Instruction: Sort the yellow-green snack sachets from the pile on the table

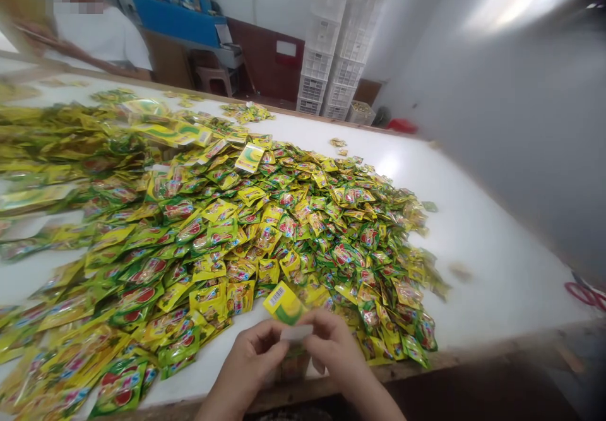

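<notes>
My left hand [255,355] and my right hand [334,345] meet near the table's front edge. Thumbs and fingers of both pinch a small white card flap [297,332] between them. Right behind it stands a yellow and green carton panel [285,302] with a barcode; whether flap and panel belong to one box, I cannot tell. Something brownish below the flap is mostly hidden by my hands. Around them lies a large heap of small yellow and green sachets [265,238] with red fruit pictures.
Another yellow carton [250,157] lies on the heap. Red-handled scissors [584,295] rest at the table's right edge. A person in a white shirt [101,36] is across the white table [492,250] at the left. Stacked white crates [348,58] stand beyond it.
</notes>
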A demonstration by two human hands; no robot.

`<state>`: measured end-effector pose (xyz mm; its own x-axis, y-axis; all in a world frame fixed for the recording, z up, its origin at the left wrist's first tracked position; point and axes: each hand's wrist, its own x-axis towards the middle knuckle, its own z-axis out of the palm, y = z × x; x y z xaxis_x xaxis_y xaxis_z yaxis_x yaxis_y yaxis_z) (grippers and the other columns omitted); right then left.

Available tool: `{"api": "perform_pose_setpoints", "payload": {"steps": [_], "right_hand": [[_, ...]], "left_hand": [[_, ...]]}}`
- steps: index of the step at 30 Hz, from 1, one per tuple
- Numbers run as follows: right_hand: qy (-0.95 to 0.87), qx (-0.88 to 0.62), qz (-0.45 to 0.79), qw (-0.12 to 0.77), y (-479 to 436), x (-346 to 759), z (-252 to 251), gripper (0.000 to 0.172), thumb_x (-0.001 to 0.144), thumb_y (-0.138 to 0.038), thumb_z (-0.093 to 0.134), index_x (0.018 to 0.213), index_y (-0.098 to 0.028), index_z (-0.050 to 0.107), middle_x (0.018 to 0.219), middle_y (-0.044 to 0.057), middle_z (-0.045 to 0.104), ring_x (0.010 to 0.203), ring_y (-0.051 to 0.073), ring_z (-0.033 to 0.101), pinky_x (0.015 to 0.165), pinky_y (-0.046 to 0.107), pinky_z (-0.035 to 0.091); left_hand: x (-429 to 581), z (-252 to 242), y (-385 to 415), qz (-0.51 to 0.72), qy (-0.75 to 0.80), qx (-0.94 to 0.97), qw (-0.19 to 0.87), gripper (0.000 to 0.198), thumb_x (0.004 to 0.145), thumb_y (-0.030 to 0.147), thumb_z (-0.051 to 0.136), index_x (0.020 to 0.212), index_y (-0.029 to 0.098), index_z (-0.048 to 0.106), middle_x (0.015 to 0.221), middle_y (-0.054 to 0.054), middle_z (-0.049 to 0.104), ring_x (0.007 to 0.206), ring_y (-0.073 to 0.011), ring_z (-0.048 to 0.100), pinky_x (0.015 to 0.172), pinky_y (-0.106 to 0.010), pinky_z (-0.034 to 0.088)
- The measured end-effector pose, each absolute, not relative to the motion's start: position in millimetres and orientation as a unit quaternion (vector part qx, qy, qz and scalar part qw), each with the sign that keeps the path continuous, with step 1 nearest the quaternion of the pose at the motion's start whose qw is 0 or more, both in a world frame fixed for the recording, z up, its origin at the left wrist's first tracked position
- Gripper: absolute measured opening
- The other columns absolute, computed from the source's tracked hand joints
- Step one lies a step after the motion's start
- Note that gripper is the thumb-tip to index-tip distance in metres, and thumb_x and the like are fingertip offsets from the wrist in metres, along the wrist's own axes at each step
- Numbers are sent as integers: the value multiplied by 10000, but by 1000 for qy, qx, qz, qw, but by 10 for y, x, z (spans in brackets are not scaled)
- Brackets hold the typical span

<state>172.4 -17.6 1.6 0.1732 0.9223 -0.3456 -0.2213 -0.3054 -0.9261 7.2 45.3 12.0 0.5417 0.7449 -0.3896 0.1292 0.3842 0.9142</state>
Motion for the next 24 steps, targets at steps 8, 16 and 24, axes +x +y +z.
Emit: {"api": "perform_pose_setpoints", "payload": {"steps": [8, 16, 24], "right_hand": [[-356, -578, 512, 527, -68, 1739, 131, 284, 739, -439, 767, 865, -184, 780, 733, 34, 654, 540, 134, 579, 448, 225, 486], [-334, -555, 523, 554, -66, 1701, 38, 230, 699, -385, 814, 718, -173, 726, 681, -5, 605, 499, 111, 560, 460, 222, 476], [-450, -565, 440, 533, -232, 1731, 64, 100, 785, -306, 754, 826, -215, 765, 838, 53, 655, 773, 194, 637, 617, 265, 522]], "left_hand": [[24, -27, 457, 285, 470, 535, 642, 290, 744, 446, 728, 968, 270, 780, 1033, -34, 771, 1014, -279, 686, 918, -342, 541], [45, -11, 461, 288, 419, 617, 601, 154, 833, 372, 665, 887, 256, 750, 909, -37, 733, 872, -226, 683, 778, -275, 546], [-80, -129, 455, 302, 298, 753, 503, 254, 864, 186, 645, 1046, 341, 731, 1089, -32, 703, 1004, -205, 656, 871, -284, 523]]}}
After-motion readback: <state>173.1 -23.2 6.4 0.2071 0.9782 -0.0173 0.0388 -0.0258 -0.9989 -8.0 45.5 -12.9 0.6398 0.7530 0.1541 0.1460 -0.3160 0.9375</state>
